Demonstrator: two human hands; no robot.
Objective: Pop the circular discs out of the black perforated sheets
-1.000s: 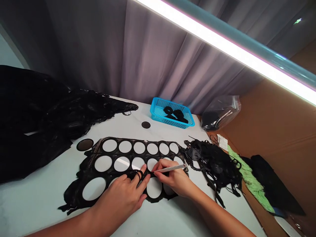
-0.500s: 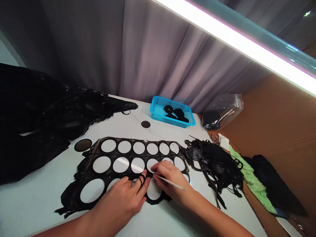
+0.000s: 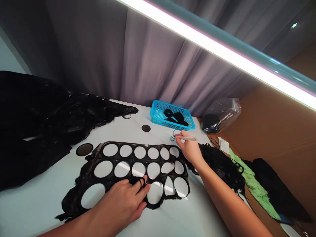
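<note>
My left hand [image 3: 125, 200] lies flat, fingers outstretched, on a black rubbery sheet [image 3: 85, 174] with rows of round openings. Thin black rings [image 3: 141, 182] circle one of its fingers. Beyond the sheet's upper right corner, my right hand [image 3: 190, 149] is closed around a slim pale tool [image 3: 187, 138]. By its fingertips shows a thin dark loop [image 3: 174, 133]; whether the fingers or the tool hold it, I cannot tell. Some openings at the sheet's right look stretched out of round.
A blue basket [image 3: 154, 115] with several black rings stands at the back. Dark discs [image 3: 145, 128] lie on the white table. Black material [image 3: 37, 131] is heaped left, black scraps [image 3: 219, 168] right. Further right are a clear bag [image 3: 227, 110] and green cloth [image 3: 256, 187].
My right hand has moved up and right with the pale tool, from the sheet's middle to beyond its upper right corner. My left hand stays on the sheet.
</note>
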